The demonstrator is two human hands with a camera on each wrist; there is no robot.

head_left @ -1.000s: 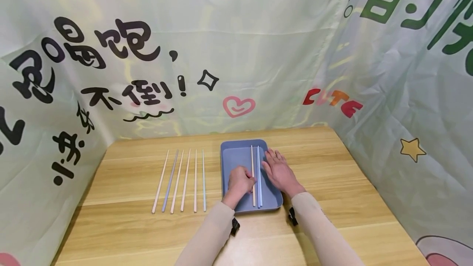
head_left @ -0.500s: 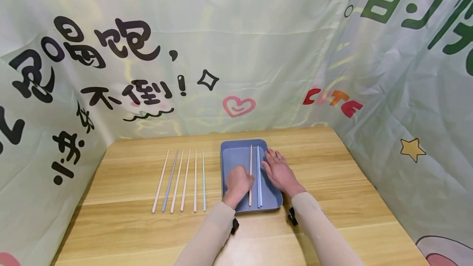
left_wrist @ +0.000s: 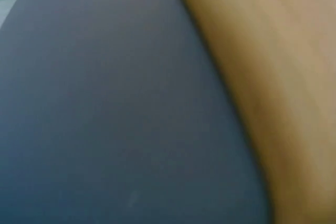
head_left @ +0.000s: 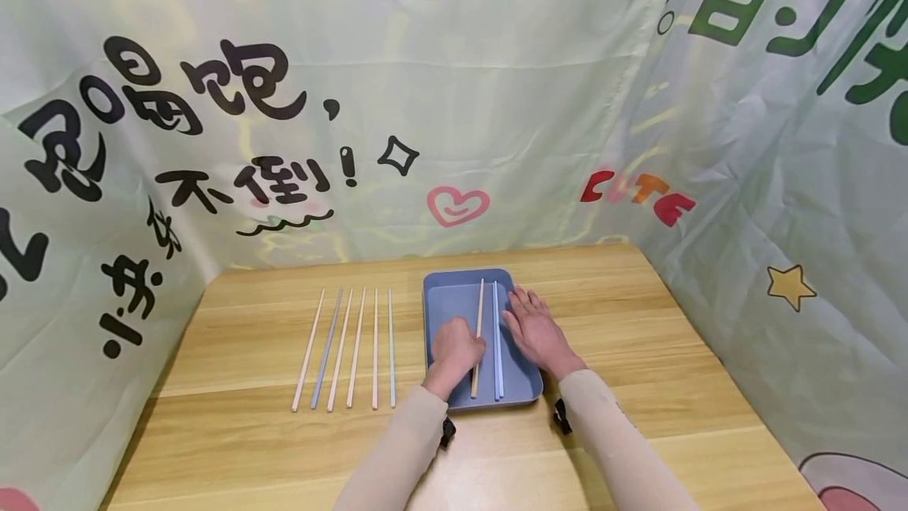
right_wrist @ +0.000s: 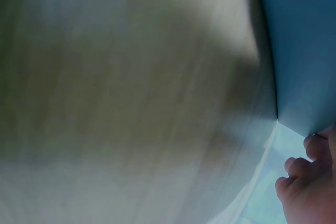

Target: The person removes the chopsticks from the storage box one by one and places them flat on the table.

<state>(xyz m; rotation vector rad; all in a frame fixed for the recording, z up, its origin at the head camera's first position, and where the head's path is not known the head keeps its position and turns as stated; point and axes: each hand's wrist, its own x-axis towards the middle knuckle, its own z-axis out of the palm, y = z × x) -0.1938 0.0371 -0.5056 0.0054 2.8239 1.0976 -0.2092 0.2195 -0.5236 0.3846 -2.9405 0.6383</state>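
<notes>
In the head view a blue-grey tray (head_left: pixel 445 290) lies on the table. My left hand (head_left: pixel 455 350) is over its middle, fingers curled, pinching a beige chopstick (head_left: pixel 479 307) that slants slightly, lower end to the left. The fingertips are partly hidden. Two blue chopsticks (head_left: pixel 497 337) lie side by side in the tray, right of the beige one. My right hand (head_left: pixel 541 331) rests on the tray's right rim with fingers extended; its curved fingertips (right_wrist: pixel 299 167) show at the right wrist view's lower right corner. The left wrist view shows only the tray's side and the wood.
Left of the tray, a spaced row of several chopsticks lies on the wooden table (head_left: pixel 248 448), among them a light blue one (head_left: pixel 392 353), a blue-purple one (head_left: pixel 326 349) and pale pink ones. A printed cloth (head_left: pixel 525 117) hangs around the back and sides.
The beige chopstick has shifted left with my left hand, away from the two blue ones, and its lower end now slants left. My right hand has stayed on the rim.
</notes>
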